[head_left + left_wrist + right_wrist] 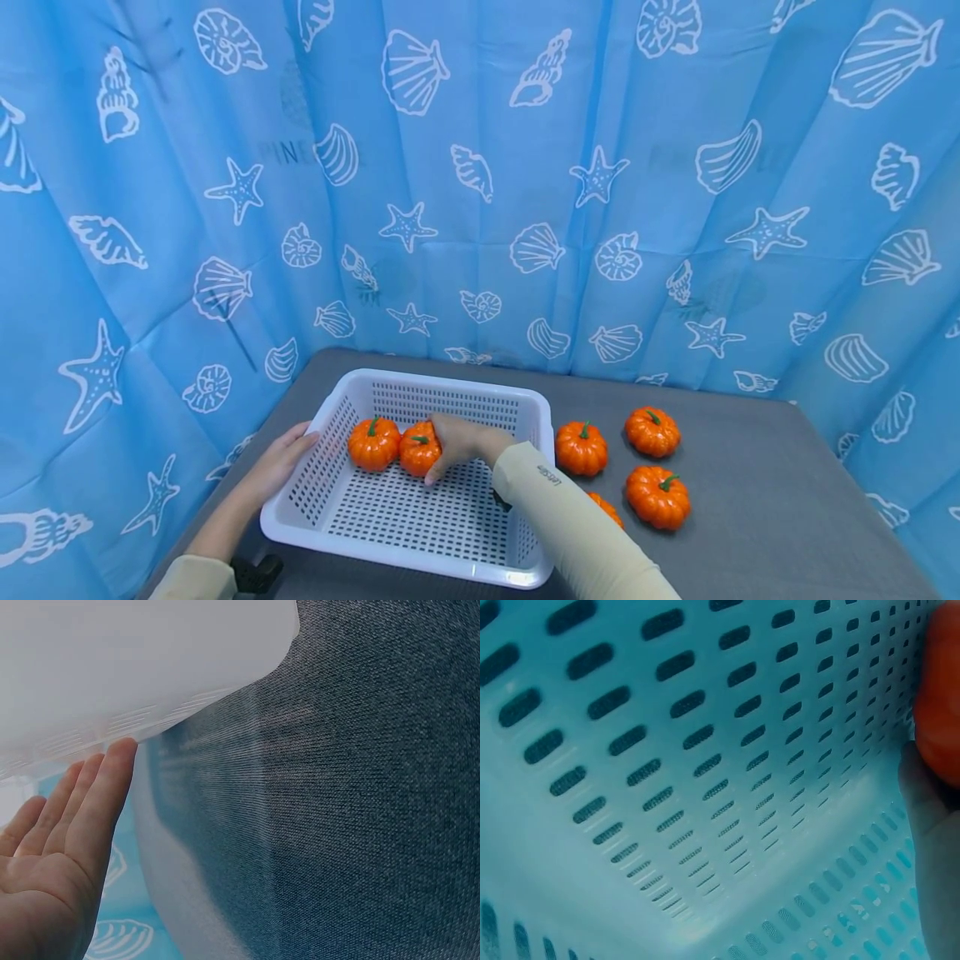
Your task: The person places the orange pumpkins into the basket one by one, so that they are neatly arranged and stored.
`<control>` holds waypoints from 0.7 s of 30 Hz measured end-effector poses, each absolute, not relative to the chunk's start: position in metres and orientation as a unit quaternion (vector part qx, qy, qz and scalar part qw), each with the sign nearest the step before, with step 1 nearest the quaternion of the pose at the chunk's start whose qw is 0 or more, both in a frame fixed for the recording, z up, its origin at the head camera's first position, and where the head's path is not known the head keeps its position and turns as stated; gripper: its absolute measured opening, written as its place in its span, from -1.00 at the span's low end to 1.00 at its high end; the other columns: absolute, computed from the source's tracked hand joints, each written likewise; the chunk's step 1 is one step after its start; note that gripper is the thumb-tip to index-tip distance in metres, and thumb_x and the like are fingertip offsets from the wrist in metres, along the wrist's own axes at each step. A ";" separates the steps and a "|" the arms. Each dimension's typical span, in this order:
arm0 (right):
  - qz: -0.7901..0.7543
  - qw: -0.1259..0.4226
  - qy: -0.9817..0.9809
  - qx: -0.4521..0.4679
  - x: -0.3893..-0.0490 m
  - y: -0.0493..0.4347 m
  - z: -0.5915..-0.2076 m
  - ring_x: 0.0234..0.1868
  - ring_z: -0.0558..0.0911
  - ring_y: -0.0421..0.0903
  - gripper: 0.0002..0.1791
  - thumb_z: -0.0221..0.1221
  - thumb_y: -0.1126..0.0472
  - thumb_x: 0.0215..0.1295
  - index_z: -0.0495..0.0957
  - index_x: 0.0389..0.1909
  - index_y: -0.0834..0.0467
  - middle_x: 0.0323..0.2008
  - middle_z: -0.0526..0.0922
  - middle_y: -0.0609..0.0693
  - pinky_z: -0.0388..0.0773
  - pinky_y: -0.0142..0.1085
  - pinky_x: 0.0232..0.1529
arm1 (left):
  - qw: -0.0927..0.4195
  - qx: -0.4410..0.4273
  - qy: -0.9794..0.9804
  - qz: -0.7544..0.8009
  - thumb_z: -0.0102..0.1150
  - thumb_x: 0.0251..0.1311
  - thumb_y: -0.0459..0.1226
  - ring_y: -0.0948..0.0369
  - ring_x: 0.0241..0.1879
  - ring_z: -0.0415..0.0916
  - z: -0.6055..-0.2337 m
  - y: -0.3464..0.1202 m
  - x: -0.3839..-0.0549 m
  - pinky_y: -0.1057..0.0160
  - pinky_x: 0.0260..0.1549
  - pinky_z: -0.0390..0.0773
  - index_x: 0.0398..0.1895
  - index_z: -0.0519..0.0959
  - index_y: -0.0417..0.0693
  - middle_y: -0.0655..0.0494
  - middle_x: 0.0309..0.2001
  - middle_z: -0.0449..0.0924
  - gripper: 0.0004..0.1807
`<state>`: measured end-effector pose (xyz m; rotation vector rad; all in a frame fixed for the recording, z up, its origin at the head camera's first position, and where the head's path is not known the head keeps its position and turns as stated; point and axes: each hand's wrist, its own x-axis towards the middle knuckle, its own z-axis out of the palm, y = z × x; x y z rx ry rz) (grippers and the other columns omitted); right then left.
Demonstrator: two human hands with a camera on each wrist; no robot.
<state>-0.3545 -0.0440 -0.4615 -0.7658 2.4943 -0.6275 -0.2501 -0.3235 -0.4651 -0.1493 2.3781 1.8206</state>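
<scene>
A white perforated plastic basket [405, 563] stands on the grey table. Inside it, my right hand [457, 440] grips a small orange pumpkin [418, 454] with a green stem, thumb at the near side. That same pumpkin [939, 697] shows at the right edge of the right wrist view, beside the thumb. A second pumpkin [373, 444] sits just left of it in the basket. My left hand [283, 462] is at the basket's left rim. In the left wrist view its fingers [100, 791] are straight, with fingertips right at the basket's outer side.
To the right of the basket lie more pumpkins: one close to its wall [581, 448], one farther back [652, 432], one nearer [657, 497], and one partly hidden [606, 508] by the right sleeve. A blue shell-print curtain [480, 208] hangs behind the table [765, 500].
</scene>
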 end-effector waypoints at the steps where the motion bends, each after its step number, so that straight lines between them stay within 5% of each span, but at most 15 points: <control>1: -0.228 0.226 0.905 -0.280 -0.355 -0.044 -0.462 0.08 0.49 -0.15 -0.05 0.53 -0.08 -0.32 0.31 0.18 0.05 0.08 0.51 -0.08 0.38 -0.14 0.26 | 0.071 -0.049 0.791 0.606 -0.21 0.40 0.10 -0.05 -0.17 0.65 -0.465 -0.323 -0.250 -0.07 -0.35 0.67 0.42 0.05 0.04 -0.31 0.19 0.41 -0.37; 21: -0.124 0.183 0.934 -0.280 -0.352 -0.044 -0.453 0.10 0.46 -0.14 0.02 0.51 -0.17 -0.31 0.28 0.23 0.08 0.12 0.48 -0.05 0.37 -0.19 0.28 | 0.076 -0.048 0.790 0.607 -0.22 0.40 0.10 -0.05 -0.17 0.65 -0.467 -0.325 -0.250 -0.08 -0.36 0.67 0.44 0.02 0.06 -0.31 0.20 0.39 -0.35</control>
